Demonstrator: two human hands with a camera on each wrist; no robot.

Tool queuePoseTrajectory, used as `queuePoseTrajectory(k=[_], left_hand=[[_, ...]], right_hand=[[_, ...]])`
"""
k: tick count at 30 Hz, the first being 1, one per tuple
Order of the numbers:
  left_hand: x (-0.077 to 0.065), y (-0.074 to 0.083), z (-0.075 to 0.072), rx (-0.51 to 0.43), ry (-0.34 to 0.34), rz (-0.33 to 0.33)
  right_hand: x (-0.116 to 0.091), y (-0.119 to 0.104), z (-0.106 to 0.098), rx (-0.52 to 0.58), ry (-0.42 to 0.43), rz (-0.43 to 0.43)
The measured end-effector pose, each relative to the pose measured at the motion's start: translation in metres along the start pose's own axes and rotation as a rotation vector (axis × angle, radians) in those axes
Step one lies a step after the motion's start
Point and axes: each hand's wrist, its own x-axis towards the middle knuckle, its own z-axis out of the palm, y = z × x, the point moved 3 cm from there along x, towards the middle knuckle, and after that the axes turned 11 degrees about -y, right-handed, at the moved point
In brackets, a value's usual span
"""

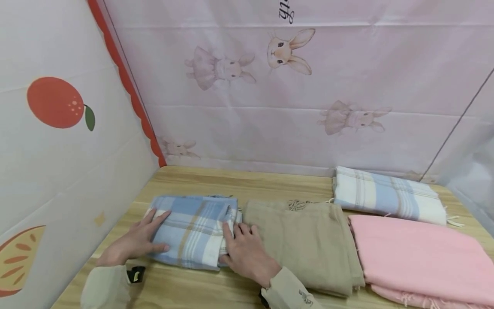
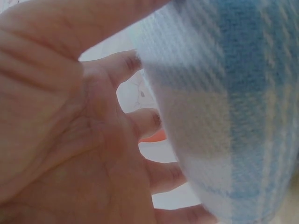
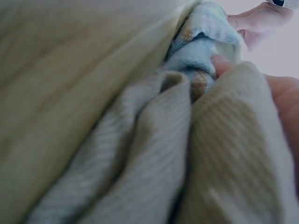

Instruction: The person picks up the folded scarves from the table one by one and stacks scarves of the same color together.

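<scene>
A folded blue-and-white plaid scarf lies flat at the left of the wooden table. My left hand rests on its left side, fingers spread and fairly straight. In the left wrist view the fingertips meet the plaid cloth's edge. At the scarf's right edge, my right hand touches the layered end with index finger and thumb, its other fingers bent beside a folded beige scarf. From the right wrist, beige folds fill the foreground and hide most of that hand; one fingertip touches the plaid fold.
A folded pink scarf with fringe lies right of the beige one. Behind it, near the back wall, is another folded plaid scarf. Printed sheets stand along the back and left of the table.
</scene>
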Motion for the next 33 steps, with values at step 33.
queuePoseTrajectory(k=[33], left_hand=[[0.054,0.106,-0.023,0.07,0.167,0.25]], right_hand=[[-0.048,0.116,-0.067,0.41,0.259,0.046]])
